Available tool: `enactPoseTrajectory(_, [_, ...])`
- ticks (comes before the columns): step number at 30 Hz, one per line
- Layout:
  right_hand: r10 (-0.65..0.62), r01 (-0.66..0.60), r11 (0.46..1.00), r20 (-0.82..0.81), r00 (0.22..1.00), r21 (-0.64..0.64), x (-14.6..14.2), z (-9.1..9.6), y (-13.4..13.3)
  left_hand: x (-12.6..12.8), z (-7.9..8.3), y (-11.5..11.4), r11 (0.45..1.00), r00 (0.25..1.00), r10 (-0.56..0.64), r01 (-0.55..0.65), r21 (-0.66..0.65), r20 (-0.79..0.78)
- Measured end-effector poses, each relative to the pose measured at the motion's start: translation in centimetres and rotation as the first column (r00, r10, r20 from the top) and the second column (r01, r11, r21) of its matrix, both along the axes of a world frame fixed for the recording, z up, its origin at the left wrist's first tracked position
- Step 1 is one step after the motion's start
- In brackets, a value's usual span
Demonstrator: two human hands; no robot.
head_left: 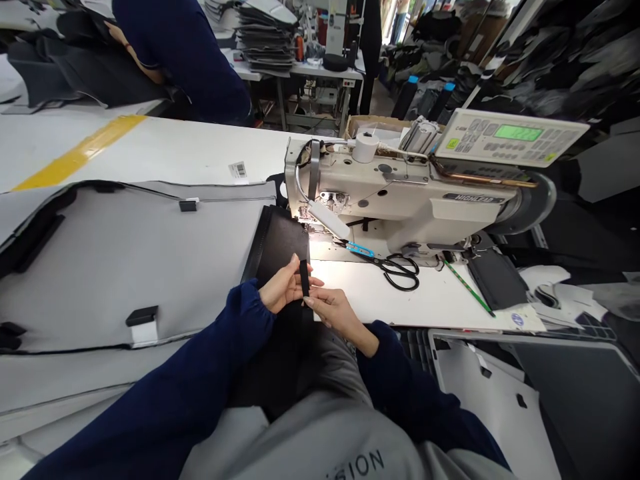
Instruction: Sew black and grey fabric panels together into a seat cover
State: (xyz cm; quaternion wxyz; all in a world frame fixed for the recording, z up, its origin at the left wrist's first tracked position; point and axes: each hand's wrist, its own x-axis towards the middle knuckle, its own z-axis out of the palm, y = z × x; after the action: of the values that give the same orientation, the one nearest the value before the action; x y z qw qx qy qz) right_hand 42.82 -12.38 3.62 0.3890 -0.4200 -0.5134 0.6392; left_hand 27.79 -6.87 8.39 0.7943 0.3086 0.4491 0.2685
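Observation:
My left hand (284, 288) and my right hand (334, 311) meet in front of me and both pinch a short black strap piece (304, 277), held upright between the fingers. Under the hands lies a black fabric panel (277, 243) that runs from my lap up to the needle area of a cream sewing machine (400, 193). Both forearms are in dark blue sleeves.
A large grey fabric panel (125, 260) with black clips covers the table on the left. Black scissors (397, 270), blue snips (359, 250) and a green pencil (467, 287) lie on the machine bed. A control panel (510, 137) sits on the machine. Another person in blue (185, 53) stands beyond the table.

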Motion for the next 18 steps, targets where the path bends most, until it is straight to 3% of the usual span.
enactPoseTrajectory(6, [-0.084,0.084,0.996,-0.022,0.996,-0.018,-0.4,-0.2,0.2,-0.5,-0.5,0.0,0.996,0.994,-0.04,0.032,0.08,0.101])
enactPoseTrajectory(9, [-0.12,0.117,0.991,-0.054,0.991,-0.058,-0.5,-0.3,0.4,-0.4,-0.7,-0.1,0.984,0.996,-0.063,0.05,0.171,0.071])
enactPoseTrajectory(14, [-0.152,0.144,0.984,-0.071,0.986,-0.1,-0.8,-0.5,0.5,-0.1,-1.2,-0.1,0.978,0.997,-0.056,0.045,0.203,0.046])
enactPoseTrajectory(18, [-0.134,0.133,0.99,-0.022,0.991,-0.044,-1.0,-0.7,0.7,0.1,-1.4,-0.3,0.967,0.997,-0.077,0.079,0.242,-0.019])
